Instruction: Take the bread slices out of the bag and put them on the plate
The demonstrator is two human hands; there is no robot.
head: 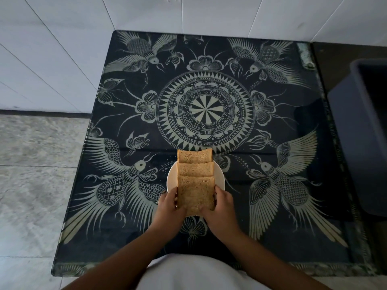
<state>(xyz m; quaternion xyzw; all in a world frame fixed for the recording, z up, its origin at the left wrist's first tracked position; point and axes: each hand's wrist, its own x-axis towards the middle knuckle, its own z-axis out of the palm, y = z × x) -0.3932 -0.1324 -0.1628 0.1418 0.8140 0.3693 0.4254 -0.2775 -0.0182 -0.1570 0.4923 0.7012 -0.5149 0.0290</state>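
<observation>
Three brown bread slices overlap in a row on a small white plate (pixel 172 176) near the front of the table. The far slice (pixel 194 156) hangs over the plate's far rim and the middle slice (pixel 195 169) lies partly over it. The near slice (pixel 195 192) sits on top at the front. My left hand (pixel 169 208) grips its left edge and my right hand (pixel 222 208) grips its right edge, fingers curled around the near corners. No bag is in view.
The plate stands on a dark glass-topped table (pixel 272 185) patterned with pale birds and a central mandala. A dark grey bin (pixel 364 132) stands at the right edge. White tiled wall lies behind and grey floor to the left.
</observation>
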